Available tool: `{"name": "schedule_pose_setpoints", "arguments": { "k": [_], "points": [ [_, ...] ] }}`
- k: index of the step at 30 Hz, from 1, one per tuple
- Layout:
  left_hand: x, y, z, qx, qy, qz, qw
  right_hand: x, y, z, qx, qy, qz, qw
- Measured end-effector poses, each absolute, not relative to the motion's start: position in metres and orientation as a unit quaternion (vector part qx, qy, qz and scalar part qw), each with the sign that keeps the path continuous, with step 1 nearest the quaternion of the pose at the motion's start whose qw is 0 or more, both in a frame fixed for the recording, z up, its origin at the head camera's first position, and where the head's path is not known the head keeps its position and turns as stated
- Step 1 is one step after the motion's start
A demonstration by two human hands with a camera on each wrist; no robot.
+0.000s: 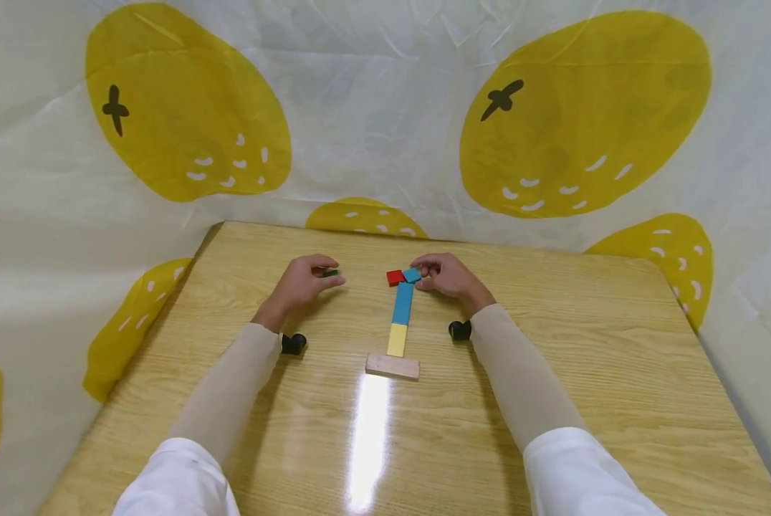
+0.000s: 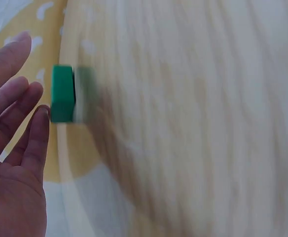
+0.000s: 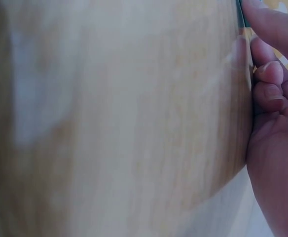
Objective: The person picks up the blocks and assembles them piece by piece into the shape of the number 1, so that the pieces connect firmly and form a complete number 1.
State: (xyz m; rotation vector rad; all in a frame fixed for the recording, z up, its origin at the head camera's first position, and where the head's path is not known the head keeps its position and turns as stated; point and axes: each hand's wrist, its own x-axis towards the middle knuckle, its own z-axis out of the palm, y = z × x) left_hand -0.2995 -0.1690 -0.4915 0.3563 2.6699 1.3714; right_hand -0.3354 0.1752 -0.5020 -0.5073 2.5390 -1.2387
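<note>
My left hand [image 1: 304,283] is beside a small green block [image 2: 63,94] on the table, with thumb and fingers spread apart around it. In the left wrist view a fingertip is right at the block's edge. Across from it, my right hand [image 1: 446,276] pinches a small blue block [image 1: 412,275] between thumb and fingers. That block lies at an angle beside a red block [image 1: 395,277]. Both sit at the far end of a longer blue block [image 1: 403,303]. Nearer to me, a yellow block [image 1: 397,340] continues the line down to a plain wooden block [image 1: 393,366] laid crosswise.
The wooden table [image 1: 308,430] has a bright glare strip near its middle. A white cloth [image 1: 372,107] with large yellow fruit prints hangs behind and beside it. Black wrist cameras [image 1: 293,344] jut inward from both sleeves.
</note>
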Motion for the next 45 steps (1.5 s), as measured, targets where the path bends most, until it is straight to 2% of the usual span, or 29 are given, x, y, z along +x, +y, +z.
{"name": "schedule_pose_setpoints", "arguments": {
  "k": [24,35,45],
  "points": [
    [-0.298,-0.208,-0.509,0.083,0.856,0.506,0.062,-0.336,0.174,-0.505,-0.177,0.871,-0.437,0.137],
    [-0.304,-0.190,-0.508,0.096,0.876,0.468,0.070,-0.338,0.176,-0.507,-0.165,0.873,-0.440,0.132],
    [-0.304,-0.182,-0.505,0.105,0.887,0.447,0.047,-0.339,0.176,-0.507,-0.172,0.870,-0.444,0.130]
  ]
}}
